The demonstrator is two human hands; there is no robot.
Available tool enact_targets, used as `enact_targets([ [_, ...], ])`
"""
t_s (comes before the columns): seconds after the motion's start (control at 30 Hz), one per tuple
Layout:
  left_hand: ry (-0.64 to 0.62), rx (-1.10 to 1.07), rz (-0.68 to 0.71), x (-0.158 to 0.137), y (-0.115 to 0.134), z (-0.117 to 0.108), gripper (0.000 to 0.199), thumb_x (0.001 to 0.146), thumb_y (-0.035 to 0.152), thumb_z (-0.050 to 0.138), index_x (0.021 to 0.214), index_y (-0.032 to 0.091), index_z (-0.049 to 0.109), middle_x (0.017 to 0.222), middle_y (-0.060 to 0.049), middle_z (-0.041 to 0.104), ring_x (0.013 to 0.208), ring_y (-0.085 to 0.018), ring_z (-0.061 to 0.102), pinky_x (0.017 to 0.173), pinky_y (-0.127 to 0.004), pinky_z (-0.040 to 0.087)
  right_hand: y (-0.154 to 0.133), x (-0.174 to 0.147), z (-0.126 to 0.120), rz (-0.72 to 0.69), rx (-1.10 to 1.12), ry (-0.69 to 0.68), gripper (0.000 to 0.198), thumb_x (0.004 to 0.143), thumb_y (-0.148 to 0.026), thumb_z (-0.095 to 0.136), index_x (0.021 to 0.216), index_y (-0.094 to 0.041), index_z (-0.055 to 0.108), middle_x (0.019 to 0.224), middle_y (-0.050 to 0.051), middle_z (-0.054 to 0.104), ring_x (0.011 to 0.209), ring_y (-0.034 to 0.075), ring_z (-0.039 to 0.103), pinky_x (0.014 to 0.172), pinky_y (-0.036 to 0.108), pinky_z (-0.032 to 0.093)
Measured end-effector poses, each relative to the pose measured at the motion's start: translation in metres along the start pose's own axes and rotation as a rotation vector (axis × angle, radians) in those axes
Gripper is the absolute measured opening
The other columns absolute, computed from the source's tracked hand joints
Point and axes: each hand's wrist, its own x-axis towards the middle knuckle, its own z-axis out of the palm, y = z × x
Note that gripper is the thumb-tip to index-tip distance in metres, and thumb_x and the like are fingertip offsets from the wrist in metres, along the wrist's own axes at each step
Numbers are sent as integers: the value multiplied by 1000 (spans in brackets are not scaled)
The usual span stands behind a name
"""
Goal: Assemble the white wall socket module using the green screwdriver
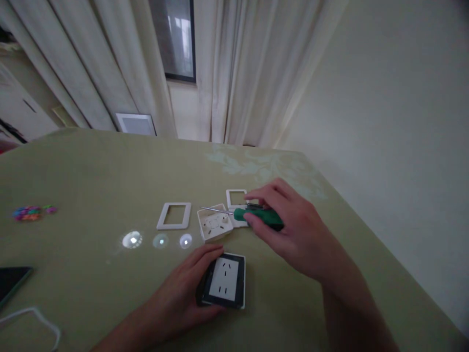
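Note:
My left hand [198, 278] grips a wall socket [224, 279] by its left side, thumb at the near edge and fingers at the far corner. The socket has a white slotted face inside a dark surround with a thin white rim. Above the table, my right hand [289, 220] is closed around the green handle of a screwdriver [242, 214], whose thin shaft points left. Under the shaft lies an open white mounting box [214, 225]. Beyond it is a white frame [236, 191], partly hidden by my right hand. Another white frame [173, 226] lies to the left.
Small colourful pieces [31, 213] lie in a pile on the far left of the table [110, 195]. A dark flat device [12, 281] and a white cable [40, 318] are at the near left. A wall [403, 146] borders the right side; curtains [256, 73] hang behind.

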Motion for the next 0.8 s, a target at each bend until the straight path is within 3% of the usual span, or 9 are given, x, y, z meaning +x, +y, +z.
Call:
enact_targets([
  [0.1,-15,-15,-24,-2,5,-2,101,85,27,88,165,44,29,175,-9,39,159,-40,43,131,-65,39,-2,-3,-3,-12,60,266,37,91,-38,91,118,-27,68,105,4,72,92,23,72,81,37,61],
  [0.2,-30,-48,-22,-3,10,-3,101,85,26,87,166,45,28,176,-8,39,161,-38,41,133,-64,35,-6,-4,3,-12,148,371,36,91,-43,91,111,-28,66,93,0,71,77,18,67,66,32,57],
  [0.3,-21,-77,-23,-3,11,-2,97,85,27,88,163,44,33,173,-7,43,159,-38,44,132,-63,37,-10,-2,14,-48,152,297,22,99,-37,80,105,-26,62,84,-3,65,66,12,60,61,27,51],
  [0.43,13,-83,-1,-1,12,2,91,85,33,90,159,42,39,169,-7,49,155,-40,48,128,-65,42,-15,1,29,-70,189,226,13,107,-32,65,102,-26,55,86,-3,64,72,13,61,66,27,51],
  [0.6,18,-103,14,2,17,-1,97,83,28,90,162,43,36,167,-4,51,152,-37,52,127,-57,45,-18,3,41,-90,215,157,11,107,-28,62,102,-25,53,90,-2,65,76,13,64,67,26,50],
  [0.8,19,-151,16,3,20,-6,89,84,24,89,160,39,44,163,-5,55,148,-37,54,126,-56,45,-17,3,48,-125,246,133,9,106,-26,63,102,-23,55,91,-2,63,74,11,59,68,24,48],
])
